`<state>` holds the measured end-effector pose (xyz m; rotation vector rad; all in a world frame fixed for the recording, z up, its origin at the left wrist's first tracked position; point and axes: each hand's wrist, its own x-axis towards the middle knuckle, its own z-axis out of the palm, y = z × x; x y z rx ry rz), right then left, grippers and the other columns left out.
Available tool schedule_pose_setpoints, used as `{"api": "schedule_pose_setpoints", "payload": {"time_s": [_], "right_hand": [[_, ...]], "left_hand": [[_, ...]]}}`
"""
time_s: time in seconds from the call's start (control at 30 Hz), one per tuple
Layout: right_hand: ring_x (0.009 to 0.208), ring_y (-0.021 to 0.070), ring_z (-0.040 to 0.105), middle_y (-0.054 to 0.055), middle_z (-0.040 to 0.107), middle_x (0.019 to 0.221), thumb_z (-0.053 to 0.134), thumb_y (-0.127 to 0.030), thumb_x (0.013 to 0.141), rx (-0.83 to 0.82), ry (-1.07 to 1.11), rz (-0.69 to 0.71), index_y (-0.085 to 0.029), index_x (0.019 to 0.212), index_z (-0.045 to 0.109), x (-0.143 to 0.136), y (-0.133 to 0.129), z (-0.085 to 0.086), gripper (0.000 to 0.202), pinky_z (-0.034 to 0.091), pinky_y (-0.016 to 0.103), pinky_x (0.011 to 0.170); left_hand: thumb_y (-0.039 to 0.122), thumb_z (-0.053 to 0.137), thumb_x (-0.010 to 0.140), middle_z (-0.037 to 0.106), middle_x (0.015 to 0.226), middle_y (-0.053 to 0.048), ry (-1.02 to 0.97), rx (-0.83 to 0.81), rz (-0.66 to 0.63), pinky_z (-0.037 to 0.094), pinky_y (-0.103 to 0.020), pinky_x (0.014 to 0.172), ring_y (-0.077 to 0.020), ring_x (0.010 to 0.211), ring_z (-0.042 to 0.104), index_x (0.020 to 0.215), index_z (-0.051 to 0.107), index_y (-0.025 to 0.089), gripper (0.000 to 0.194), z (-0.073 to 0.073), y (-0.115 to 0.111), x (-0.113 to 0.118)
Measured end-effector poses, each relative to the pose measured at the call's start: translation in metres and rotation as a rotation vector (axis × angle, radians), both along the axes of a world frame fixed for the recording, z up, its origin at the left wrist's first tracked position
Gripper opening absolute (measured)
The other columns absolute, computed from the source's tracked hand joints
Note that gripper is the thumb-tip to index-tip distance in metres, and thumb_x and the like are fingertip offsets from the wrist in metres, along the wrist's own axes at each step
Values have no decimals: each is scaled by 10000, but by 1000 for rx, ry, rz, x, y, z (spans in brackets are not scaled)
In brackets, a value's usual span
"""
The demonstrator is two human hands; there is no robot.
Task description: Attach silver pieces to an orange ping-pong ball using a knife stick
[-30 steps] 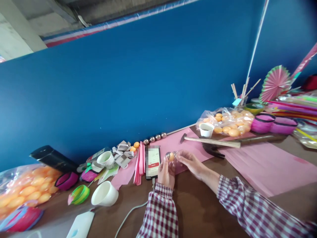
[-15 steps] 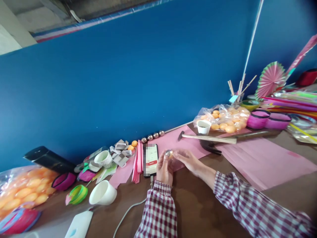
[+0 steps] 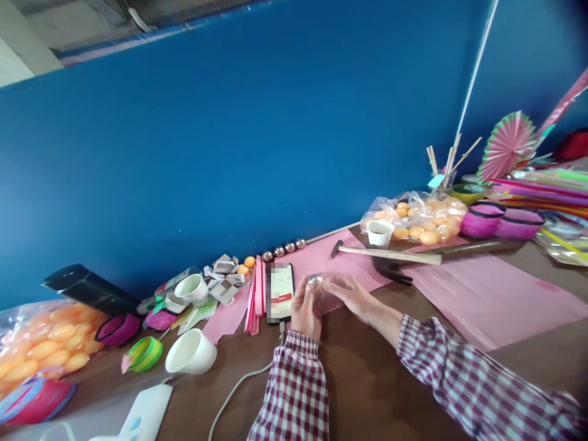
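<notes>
Between my two hands, just right of the phone (image 3: 281,291), is a small shiny silver ball (image 3: 315,280). My left hand (image 3: 307,312) grips it from the left with closed fingers. The fingertips of my right hand (image 3: 346,296) are pressed against its right side. Several similar silver balls (image 3: 290,247) stand in a row at the foot of the blue wall, beyond the phone. Pink paper (image 3: 316,263) lies under and behind my hands.
A hammer (image 3: 390,254) lies to the right, near a small white cup (image 3: 379,233) and a bag of orange balls (image 3: 429,236). Folded pink strips (image 3: 256,297), a white cup (image 3: 191,351) and a cable (image 3: 239,386) are on the left.
My right fingers have closed in slightly around the silver ball, and more of its orange side is covered. The camera view has shifted a little; the table items stay in place.
</notes>
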<state>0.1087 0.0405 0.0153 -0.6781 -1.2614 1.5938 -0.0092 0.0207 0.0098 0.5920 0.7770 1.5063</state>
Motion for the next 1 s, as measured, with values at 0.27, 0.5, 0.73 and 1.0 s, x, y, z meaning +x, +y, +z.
{"api": "schedule_pose_setpoints", "payload": {"time_s": [0.27, 0.5, 0.73, 1.0], "right_hand": [[715, 166, 584, 35, 627, 758, 572, -410, 743, -12, -23, -20, -162, 837, 633, 0, 0, 1, 273, 475, 334, 700], [757, 169, 573, 39, 630, 789, 568, -410, 746, 54, -39, -36, -157, 841, 631, 0, 0, 5, 278, 460, 319, 723], [735, 162, 568, 35, 622, 783, 565, -402, 750, 46, -44, -28, -158, 823, 633, 1, -1, 6, 264, 458, 331, 737], [713, 158, 578, 10, 625, 752, 619, -370, 708, 8, -33, -36, -183, 734, 619, 0, 0, 5, 188, 461, 343, 746]], "left_hand": [[288, 613, 709, 646, 984, -58, 41, -4, 5, 489, -296, 760, -162, 825, 619, 1153, 520, 236, 457, 0, 0, -1], [298, 623, 699, 642, 996, -66, 26, 0, 5, 484, -293, 769, -164, 843, 617, 1155, 520, 227, 472, 0, 0, -1], [282, 627, 697, 649, 975, -61, -15, 5, -11, 487, -284, 745, -159, 817, 620, 1145, 528, 233, 461, 1, -1, -1], [286, 640, 690, 642, 1001, -56, 42, 32, 14, 460, -265, 749, -147, 848, 607, 1156, 520, 231, 485, -3, 2, -1]]}}
